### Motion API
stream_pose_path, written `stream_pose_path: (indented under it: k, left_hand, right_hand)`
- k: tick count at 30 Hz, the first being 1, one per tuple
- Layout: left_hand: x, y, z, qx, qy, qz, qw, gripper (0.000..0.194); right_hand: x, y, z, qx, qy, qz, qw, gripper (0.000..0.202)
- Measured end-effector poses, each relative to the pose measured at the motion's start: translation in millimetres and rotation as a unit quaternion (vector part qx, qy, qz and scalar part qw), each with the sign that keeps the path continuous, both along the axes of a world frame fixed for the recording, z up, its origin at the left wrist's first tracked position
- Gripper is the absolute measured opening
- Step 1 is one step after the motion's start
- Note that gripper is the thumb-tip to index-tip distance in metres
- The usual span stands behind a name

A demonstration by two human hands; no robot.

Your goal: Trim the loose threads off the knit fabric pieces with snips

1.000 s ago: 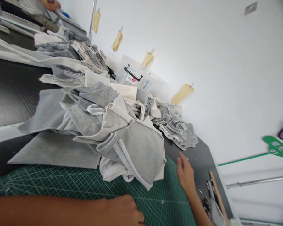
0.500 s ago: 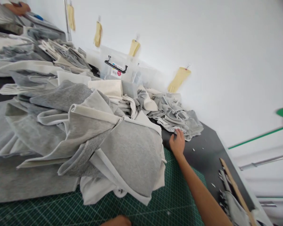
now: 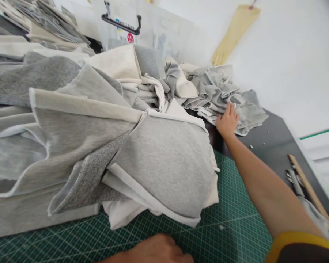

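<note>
My right hand (image 3: 228, 119) reaches to the heap of crumpled grey fabric pieces (image 3: 218, 89) by the wall. Its fingertips touch the heap's front edge, and the thumb stands apart from the stretched fingers. At the bottom edge, my left hand (image 3: 160, 250) is low over the green cutting mat (image 3: 235, 204); the frame cuts off its fingers. Between my hands and to the left lies a large loose pile of grey fabric pieces (image 3: 167, 164), some with pale folded edges. Cream fabric (image 3: 115, 64) is folded behind it.
A clear plastic box (image 3: 150, 25) with a black handle stands at the back. One yellow glove (image 3: 234, 34) hangs on the wall. A wooden strip (image 3: 304, 175) lies along the right side of the black table (image 3: 274, 135), near small scraps.
The view has moved closer to the fabric. My right hand has gone from just short of the heap to touching it. More of my left hand shows at the bottom.
</note>
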State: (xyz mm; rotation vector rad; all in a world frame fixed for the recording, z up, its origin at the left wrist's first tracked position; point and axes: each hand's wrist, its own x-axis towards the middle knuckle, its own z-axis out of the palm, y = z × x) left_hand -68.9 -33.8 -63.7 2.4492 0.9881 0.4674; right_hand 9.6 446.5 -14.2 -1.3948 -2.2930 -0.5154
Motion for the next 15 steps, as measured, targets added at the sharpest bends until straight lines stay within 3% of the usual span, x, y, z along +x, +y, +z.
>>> stream_pose_path:
  k: [5, 8, 10, 15]
  left_hand:
    - [-1, -2, -0.9, 0.016, -0.038, 0.022, 0.999, 0.024]
    - [2, -5, -7.7, 0.04, -0.045, 0.035, 0.998, 0.02]
    - [4, -6, -13.2, 0.042, -0.044, 0.037, 0.997, 0.021]
    - [10, -3, -29.3, 0.024, -0.049, 0.035, 0.998, 0.024]
  right_hand:
    - [-13, 18, 29.2, -0.006, -0.049, -0.026, 0.998, 0.065]
    - [-13, 24, 42.2, -0.012, -0.048, -0.036, 0.998, 0.041]
    - [-9, 23, 47.4, -0.005, -0.043, -0.037, 0.998, 0.033]
    - [7, 11, 66.3, 0.029, -0.022, -0.041, 0.998, 0.037]
